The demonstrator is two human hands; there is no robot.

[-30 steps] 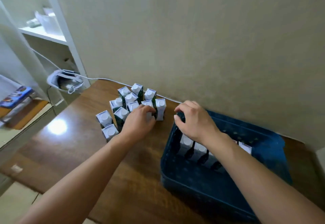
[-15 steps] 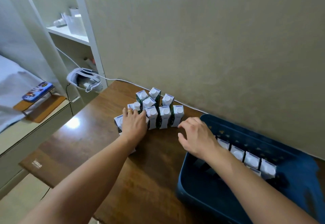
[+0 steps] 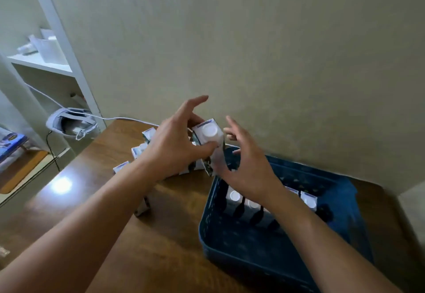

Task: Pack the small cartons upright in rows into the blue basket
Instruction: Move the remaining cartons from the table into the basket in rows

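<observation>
- The small carton (image 3: 210,142) with the white round cap is lifted above the worktop (image 3: 96,200), just beside the near-left corner of the blue basket (image 3: 259,244), and it leans a little.
- The left hand (image 3: 171,147) holds it: the thumb presses on its near face under the cap, and other fingers go behind it, while one finger points up free.
- The right hand (image 3: 248,166) is open with spread, relaxed fingers just beside the carton; I cannot tell if it touches it.
- More cartons (image 3: 139,151) stand on the worktop behind the left hand, and a row of cartons (image 3: 308,199) stands upright already in the basket.
- I judge the carton to be light, because one hand lifts it with a pinch only.
- Its walls are probably thin board, so a hard squeeze may dent them.
- The printed surface looks smooth and maybe a bit slippery.
- The best place to take hold seems to be two opposite flat sides near the top, where the folded shoulder is stiffer.
- The flat bottom should let it stand easily against its neighbours.
</observation>
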